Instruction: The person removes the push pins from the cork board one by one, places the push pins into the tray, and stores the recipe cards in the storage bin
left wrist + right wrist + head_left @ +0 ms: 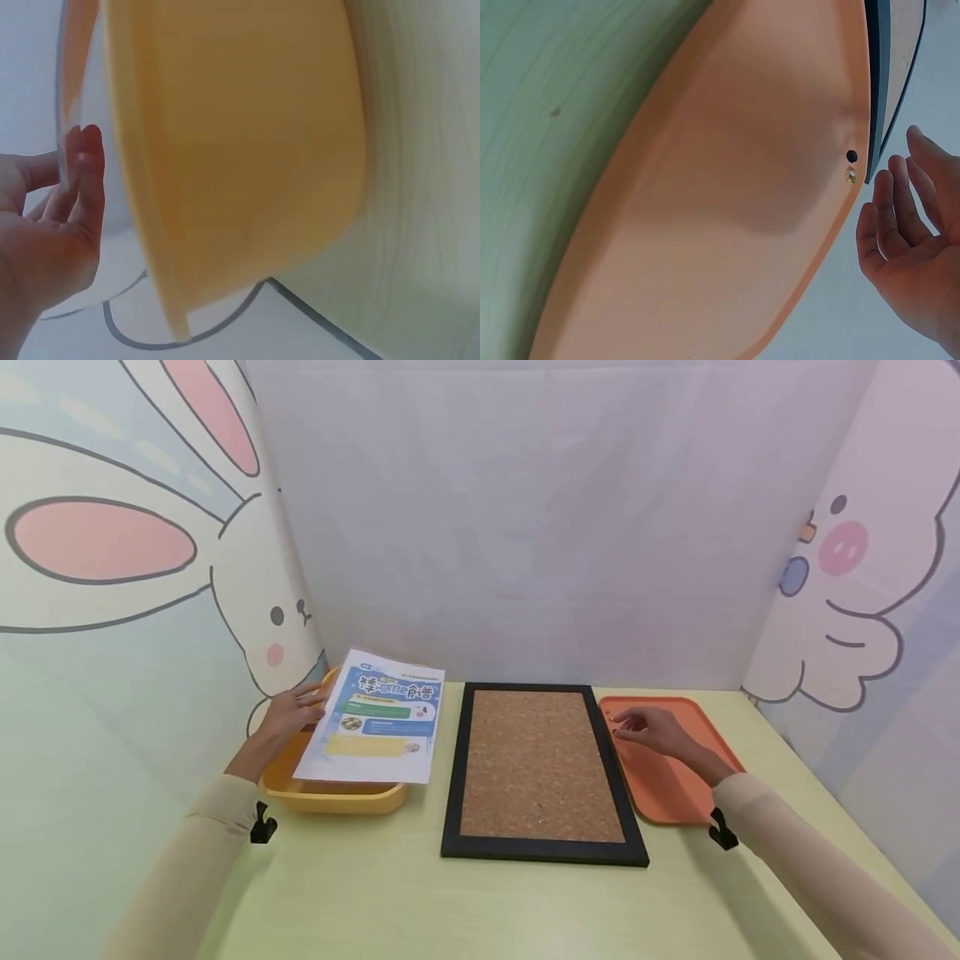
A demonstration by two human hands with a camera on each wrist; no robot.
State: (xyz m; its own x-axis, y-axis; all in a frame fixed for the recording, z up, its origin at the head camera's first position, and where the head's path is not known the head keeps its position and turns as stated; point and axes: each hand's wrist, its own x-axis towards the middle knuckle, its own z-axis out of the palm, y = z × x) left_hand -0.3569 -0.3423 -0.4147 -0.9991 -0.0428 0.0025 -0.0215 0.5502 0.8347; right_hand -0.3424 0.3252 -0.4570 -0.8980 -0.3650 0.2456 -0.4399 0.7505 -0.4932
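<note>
My left hand (288,717) pinches the left edge of a printed paper sheet (378,714) between thumb and fingers. The sheet is white with blue, green and yellow blocks and large lettering. It slants above a yellow plastic basin (330,802) and hides most of its inside. In the left wrist view, the fingers (91,172) are just above the basin's rim. My right hand (651,731) hovers over the left side of an orange tray (667,793), fingers loosely bent with nothing between them. Near its fingertips lie a small black round piece (852,156) and a small gold-coloured piece (850,175).
Between basin and tray lies a cork board (536,768) in a black frame, its right side close along the tray's edge. The pale yellow table (360,885) ends at a plain backdrop (525,527). Cartoon-printed side panels stand left and right.
</note>
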